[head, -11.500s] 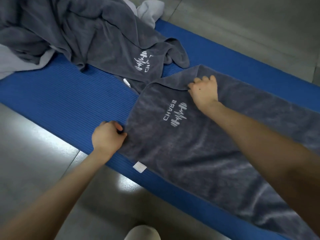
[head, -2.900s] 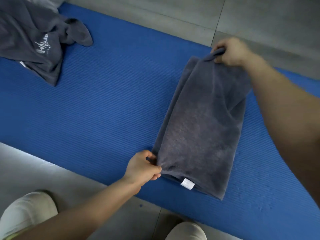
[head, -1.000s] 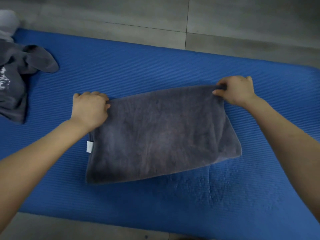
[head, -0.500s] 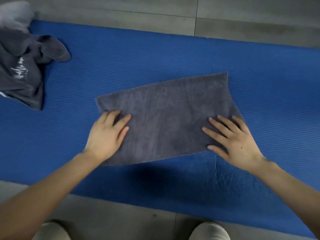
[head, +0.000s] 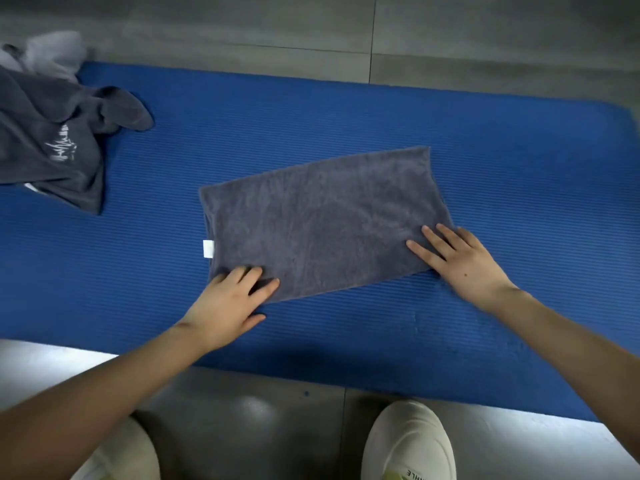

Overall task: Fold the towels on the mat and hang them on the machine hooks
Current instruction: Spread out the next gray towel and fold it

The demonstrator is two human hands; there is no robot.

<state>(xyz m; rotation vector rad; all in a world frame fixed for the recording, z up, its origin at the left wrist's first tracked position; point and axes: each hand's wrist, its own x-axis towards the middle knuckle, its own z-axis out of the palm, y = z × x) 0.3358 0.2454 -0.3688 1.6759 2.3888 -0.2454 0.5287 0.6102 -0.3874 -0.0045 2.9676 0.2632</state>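
Here both hands are lying flat, fingers straight: left hand (head: 228, 303) and right hand (head: 460, 261) pressing the folded grey towel's (head: 322, 223) near corners onto the blue mat (head: 519, 161).

One view: a wide-angle camera on my head, facing forward and steeply down. It looks from above my feet onto the blue mat (head: 346, 109), which runs left to right across nearly the full frame. My left hand (head: 228, 303) and right hand (head: 464, 261) sit near, mid-frame. My right shoe (head: 408, 445) marks the bottom edge, the floor (head: 207, 29) the top.
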